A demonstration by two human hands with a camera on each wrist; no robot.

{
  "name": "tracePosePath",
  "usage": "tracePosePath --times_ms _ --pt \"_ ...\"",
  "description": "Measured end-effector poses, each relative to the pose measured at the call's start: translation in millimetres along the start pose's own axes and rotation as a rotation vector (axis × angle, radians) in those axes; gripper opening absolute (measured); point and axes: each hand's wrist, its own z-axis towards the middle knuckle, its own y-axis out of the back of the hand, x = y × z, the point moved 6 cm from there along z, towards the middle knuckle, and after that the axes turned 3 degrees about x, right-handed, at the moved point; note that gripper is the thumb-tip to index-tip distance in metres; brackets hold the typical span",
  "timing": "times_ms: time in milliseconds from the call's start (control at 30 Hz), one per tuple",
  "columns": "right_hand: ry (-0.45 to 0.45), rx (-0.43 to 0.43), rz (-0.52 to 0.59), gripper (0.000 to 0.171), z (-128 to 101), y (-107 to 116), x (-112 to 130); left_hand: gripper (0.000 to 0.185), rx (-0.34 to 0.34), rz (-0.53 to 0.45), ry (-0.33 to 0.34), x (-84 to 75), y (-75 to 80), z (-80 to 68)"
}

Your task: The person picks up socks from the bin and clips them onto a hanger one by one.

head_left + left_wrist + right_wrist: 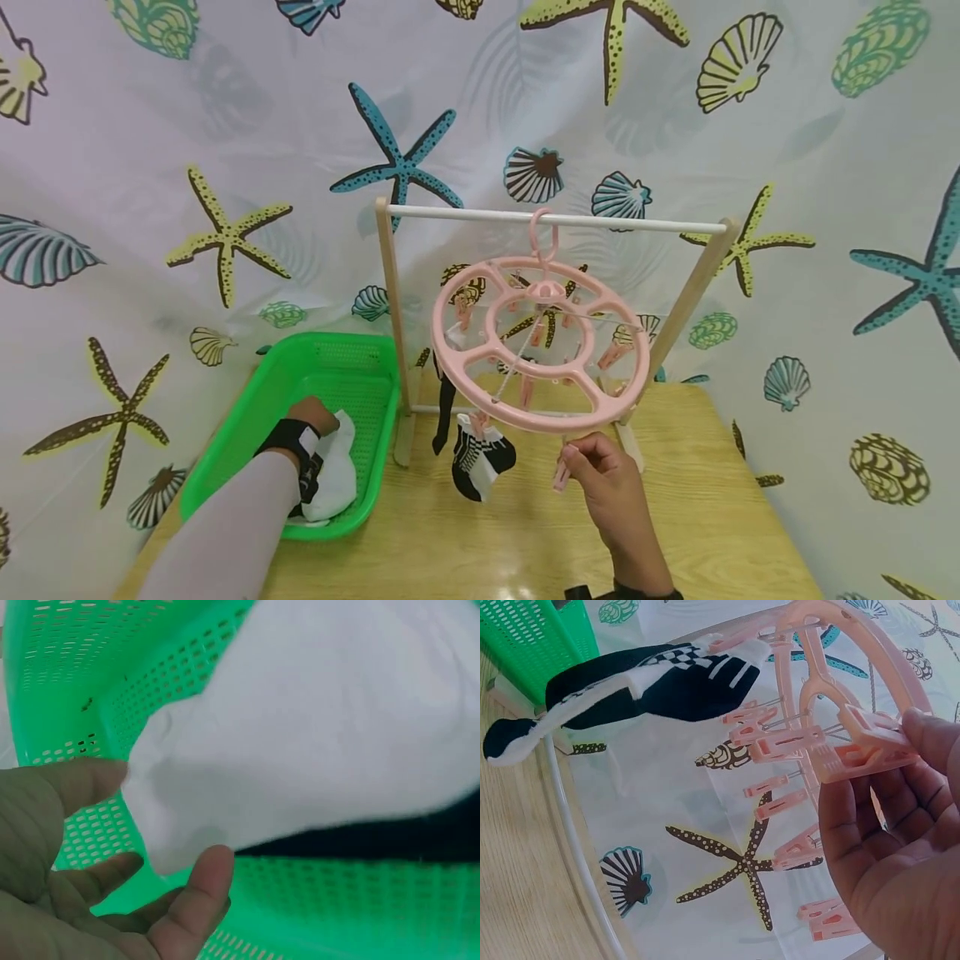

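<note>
In the green basket (281, 367), my left hand (311, 414) is at one end of a white sock (315, 720). The left wrist view shows the thumb at the sock's edge and a fingertip overlapping its corner, with the fingers spread apart. Dark fabric (360, 838) lies beneath the sock. My right hand (611, 483) pinches a pink clothespin (866, 746) at the front of the pink round hanger (540, 421), thumb on one side and fingers on the other. Left of it, a black-and-white patterned sock (480, 458) hangs from another clothespin.
The hanger hooks over the white bar (645, 223) of a wooden-legged rack (390, 292) on the wooden table (705, 467). A black item (444, 408) hangs at the hanger's left side. Several pink clothespins (787, 745) dangle below the ring. A patterned cloth (480, 83) covers the background.
</note>
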Motion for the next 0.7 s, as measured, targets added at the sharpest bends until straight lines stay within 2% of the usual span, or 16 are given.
tracePosePath --times_ms 133,300,400,533,700 --pt "0.009 0.008 -0.006 0.023 0 0 1 0.040 -0.002 -0.037 0.014 4.4 -5.5 5.7" --pt "0.031 0.027 0.004 0.023 0 0 2 0.052 0.068 -0.079 0.050 13.7 -22.0 12.1" --pt "0.040 0.030 0.002 0.023 0 1 2 0.053 0.098 -0.114 0.072 19.5 -30.6 14.7" --pt "0.033 0.027 -0.003 0.023 1 2 1 0.053 0.084 -0.135 0.098 23.7 -34.1 16.0" --pt "0.023 0.022 -0.004 0.022 1 2 0 0.054 0.049 -0.109 0.091 22.3 -31.6 15.1"
